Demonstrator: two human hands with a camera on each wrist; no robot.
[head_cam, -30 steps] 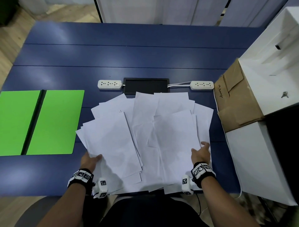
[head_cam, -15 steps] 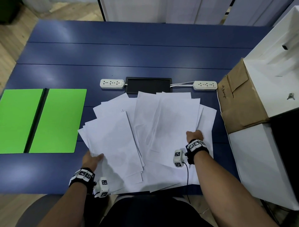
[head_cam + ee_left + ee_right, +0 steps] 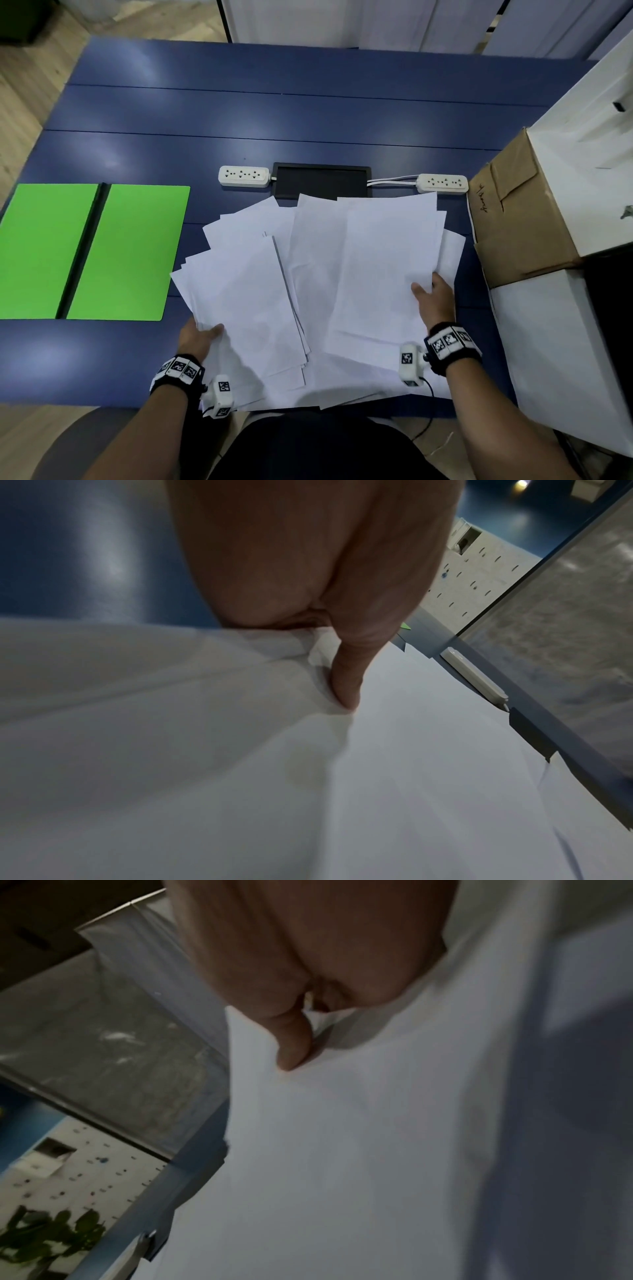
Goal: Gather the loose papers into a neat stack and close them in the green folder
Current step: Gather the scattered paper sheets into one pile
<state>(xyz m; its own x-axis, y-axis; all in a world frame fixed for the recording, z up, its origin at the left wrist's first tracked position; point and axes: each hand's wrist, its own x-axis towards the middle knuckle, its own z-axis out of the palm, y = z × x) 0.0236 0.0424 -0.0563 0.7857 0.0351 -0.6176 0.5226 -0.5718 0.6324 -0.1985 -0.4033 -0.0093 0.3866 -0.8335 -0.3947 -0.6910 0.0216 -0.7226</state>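
Observation:
Several loose white papers (image 3: 318, 274) lie fanned out across the near middle of the blue table (image 3: 274, 113). My left hand (image 3: 200, 334) pinches the left bundle of sheets at its near left edge, thumb on top (image 3: 346, 680), fingers hidden beneath. My right hand (image 3: 432, 298) pinches a large sheet (image 3: 387, 267) at its right edge, thumb on top (image 3: 294, 1047), fingers under it. That sheet lies over the right part of the pile. The green folder (image 3: 85, 250) lies open and flat at the table's left, apart from both hands.
Two white power strips (image 3: 244, 176) (image 3: 442, 183) and a black cable tray (image 3: 322, 180) sit just beyond the papers. A brown cardboard box (image 3: 513, 219) and white boxes (image 3: 561, 359) crowd the right edge. Some papers overhang the near table edge.
My right hand has moved forward and right while holding the large sheet, carrying it over the right side of the pile. My left hand keeps its hold on the left bundle.

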